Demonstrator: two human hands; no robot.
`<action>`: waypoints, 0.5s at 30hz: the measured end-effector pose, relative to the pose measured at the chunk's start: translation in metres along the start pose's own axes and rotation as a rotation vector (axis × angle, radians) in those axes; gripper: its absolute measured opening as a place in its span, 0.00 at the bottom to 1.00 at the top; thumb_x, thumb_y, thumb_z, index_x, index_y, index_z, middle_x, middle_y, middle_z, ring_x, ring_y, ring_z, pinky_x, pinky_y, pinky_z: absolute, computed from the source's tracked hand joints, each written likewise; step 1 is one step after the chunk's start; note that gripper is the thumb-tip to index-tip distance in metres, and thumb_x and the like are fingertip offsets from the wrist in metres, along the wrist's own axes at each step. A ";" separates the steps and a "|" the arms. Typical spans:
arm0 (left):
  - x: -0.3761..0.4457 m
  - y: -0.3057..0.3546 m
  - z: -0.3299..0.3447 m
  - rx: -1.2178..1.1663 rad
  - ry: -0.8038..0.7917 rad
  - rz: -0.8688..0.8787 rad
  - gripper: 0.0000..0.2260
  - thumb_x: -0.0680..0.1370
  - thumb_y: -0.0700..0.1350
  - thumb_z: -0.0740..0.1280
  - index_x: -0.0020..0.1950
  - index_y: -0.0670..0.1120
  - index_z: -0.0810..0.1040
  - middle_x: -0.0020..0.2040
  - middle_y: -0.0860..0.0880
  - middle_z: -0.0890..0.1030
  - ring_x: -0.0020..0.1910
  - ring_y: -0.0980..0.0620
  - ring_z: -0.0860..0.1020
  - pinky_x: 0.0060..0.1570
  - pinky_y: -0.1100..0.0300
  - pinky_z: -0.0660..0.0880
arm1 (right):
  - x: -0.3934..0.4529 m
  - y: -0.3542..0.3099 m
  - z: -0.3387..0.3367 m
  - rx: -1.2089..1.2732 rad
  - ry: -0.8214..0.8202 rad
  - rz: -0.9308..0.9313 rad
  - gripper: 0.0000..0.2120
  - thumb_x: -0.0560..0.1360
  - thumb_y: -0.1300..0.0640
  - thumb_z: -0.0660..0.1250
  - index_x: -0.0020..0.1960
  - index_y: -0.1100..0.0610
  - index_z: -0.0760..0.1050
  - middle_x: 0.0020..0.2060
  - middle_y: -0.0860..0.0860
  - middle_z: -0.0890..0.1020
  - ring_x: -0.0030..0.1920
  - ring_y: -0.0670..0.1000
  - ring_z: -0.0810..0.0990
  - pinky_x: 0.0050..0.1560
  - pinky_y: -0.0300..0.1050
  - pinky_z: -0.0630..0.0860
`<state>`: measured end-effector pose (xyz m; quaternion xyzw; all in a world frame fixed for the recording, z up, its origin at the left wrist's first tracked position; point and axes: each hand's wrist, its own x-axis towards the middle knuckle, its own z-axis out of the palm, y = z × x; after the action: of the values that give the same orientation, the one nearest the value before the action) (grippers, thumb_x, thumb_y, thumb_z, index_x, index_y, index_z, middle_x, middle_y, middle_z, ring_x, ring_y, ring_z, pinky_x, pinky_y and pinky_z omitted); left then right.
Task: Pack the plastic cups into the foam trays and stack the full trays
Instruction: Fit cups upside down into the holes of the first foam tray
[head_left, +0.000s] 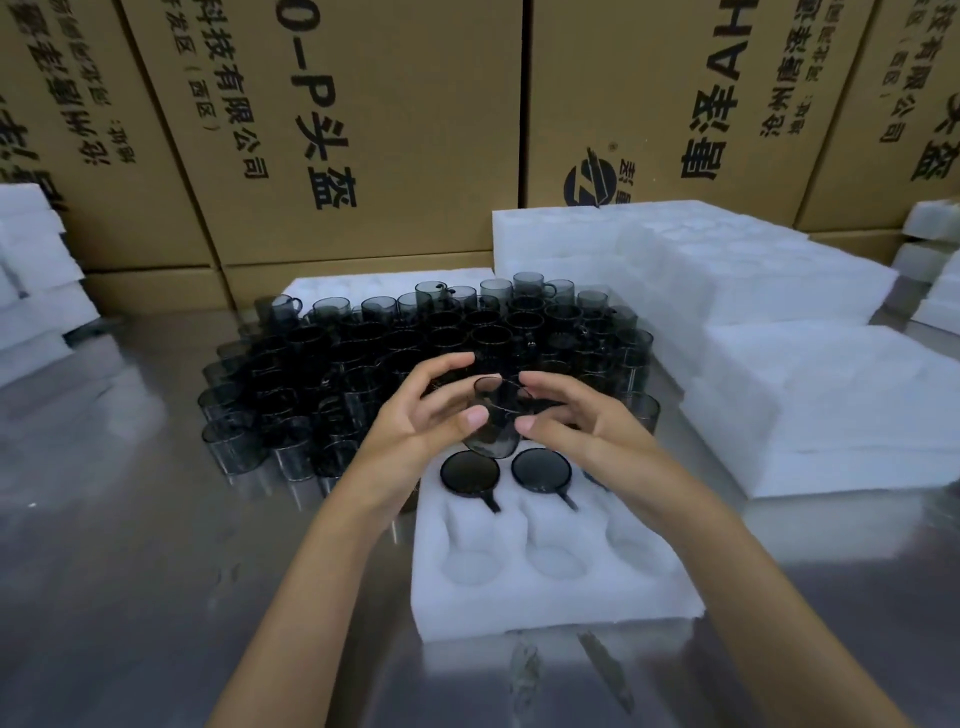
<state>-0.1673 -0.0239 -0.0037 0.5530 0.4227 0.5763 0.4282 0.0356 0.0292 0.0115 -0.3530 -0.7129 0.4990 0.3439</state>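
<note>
Plastic cup held in both grips, left hand and right hand; foam tray holds two cups, most pockets empty; big cup pile waits on counter.

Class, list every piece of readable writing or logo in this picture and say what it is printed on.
"0-P头盔": on the cardboard box behind the cups, printed sideways.
"科技有限公司" and "(西区)": same box, smaller print.
"AH": on the box to the right, with large characters I cannot read surely.
Round striped logo: same right box, no legible words.
Outer boxes' print: cropped or blurred.
Foam trays and cups: no writing.
</note>
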 end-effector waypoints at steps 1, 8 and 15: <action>0.000 0.000 -0.002 -0.040 -0.021 -0.007 0.24 0.77 0.40 0.70 0.72 0.48 0.70 0.66 0.46 0.80 0.67 0.46 0.77 0.67 0.49 0.73 | -0.001 0.000 0.003 -0.008 -0.001 -0.001 0.23 0.76 0.54 0.73 0.69 0.45 0.74 0.62 0.45 0.79 0.56 0.40 0.81 0.54 0.33 0.76; -0.002 0.002 -0.006 -0.182 -0.176 0.001 0.23 0.79 0.37 0.63 0.75 0.42 0.68 0.71 0.41 0.74 0.71 0.42 0.72 0.68 0.52 0.72 | -0.009 -0.005 0.010 0.007 0.032 -0.069 0.17 0.73 0.57 0.76 0.61 0.51 0.78 0.56 0.54 0.82 0.48 0.54 0.83 0.55 0.44 0.80; -0.012 0.016 -0.012 0.188 -0.157 -0.088 0.31 0.69 0.43 0.78 0.70 0.58 0.75 0.59 0.52 0.81 0.62 0.53 0.78 0.59 0.57 0.76 | -0.018 -0.008 0.000 0.203 -0.118 -0.040 0.22 0.76 0.62 0.72 0.68 0.50 0.76 0.63 0.46 0.81 0.61 0.44 0.81 0.60 0.38 0.77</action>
<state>-0.1793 -0.0403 0.0083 0.6150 0.4641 0.4696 0.4311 0.0441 0.0121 0.0164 -0.2720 -0.6846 0.5814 0.3454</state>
